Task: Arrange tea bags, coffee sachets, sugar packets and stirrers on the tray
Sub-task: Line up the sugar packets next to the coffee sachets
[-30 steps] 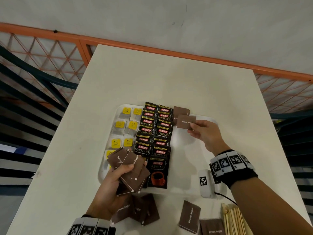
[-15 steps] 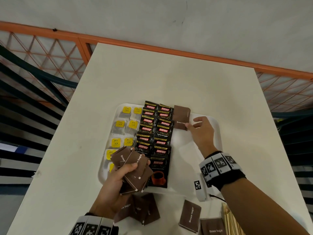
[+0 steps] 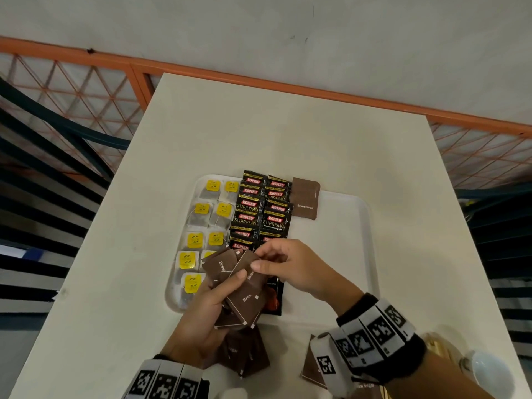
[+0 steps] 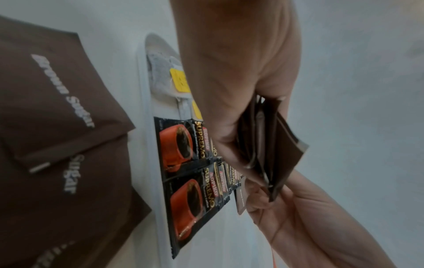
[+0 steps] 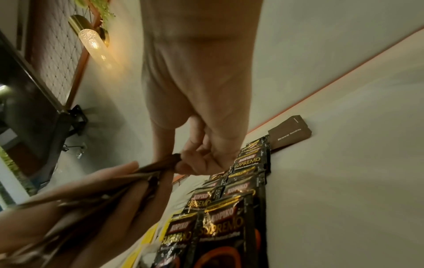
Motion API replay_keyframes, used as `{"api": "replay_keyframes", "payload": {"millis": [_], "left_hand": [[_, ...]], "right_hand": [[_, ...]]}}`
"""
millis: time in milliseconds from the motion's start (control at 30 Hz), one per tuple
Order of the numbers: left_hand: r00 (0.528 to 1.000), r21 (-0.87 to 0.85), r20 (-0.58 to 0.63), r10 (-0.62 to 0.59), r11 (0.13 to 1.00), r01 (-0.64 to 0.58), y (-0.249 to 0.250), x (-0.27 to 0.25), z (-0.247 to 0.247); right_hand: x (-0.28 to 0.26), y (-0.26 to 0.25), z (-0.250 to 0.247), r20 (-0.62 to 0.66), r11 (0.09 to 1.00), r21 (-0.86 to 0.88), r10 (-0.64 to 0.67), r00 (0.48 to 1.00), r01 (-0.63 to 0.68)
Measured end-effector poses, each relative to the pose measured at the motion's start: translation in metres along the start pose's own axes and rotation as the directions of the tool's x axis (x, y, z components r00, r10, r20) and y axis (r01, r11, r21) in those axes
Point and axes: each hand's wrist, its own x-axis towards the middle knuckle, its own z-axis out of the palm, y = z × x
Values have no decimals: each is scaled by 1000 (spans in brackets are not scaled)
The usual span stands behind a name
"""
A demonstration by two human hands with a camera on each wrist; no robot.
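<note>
We are gripping a fanned stack of sugar packets in our left hand, fingers curled under it and thumb pressing on top, above the near end of the tray. Our right hand is pinching the top packet's far corner between thumb and forefinger, its other fingers loosely curled. On the tray, tea bags are lying in 2 columns at the left, coffee sachets in 2 columns beside them, and 1 placed packet is touching the sachets at the far end. More loose packets are lying on the surface near us.
</note>
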Motion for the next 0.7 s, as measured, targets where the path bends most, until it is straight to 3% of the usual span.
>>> {"api": "replay_keyframes", "payload": {"millis": [233,400,567,700], "left_hand": [[1000,-83,-22,-21,996,19,3,0,-4],[999,-137,10,-42,990,43,4,-3,-3],[998,-131,27,-54,990,57,4,-3,-4],[999,-114,14,-48,992,49,5,-3,-6]], "right_hand": [[-2,1,-8,-69,963,269,45,997,-25],[-6,6,-17,-105,782,623,67,992,13],[-7,15,-24,-129,671,740,58,990,57],[-6,21,-30,-175,645,758,62,983,94]]}}
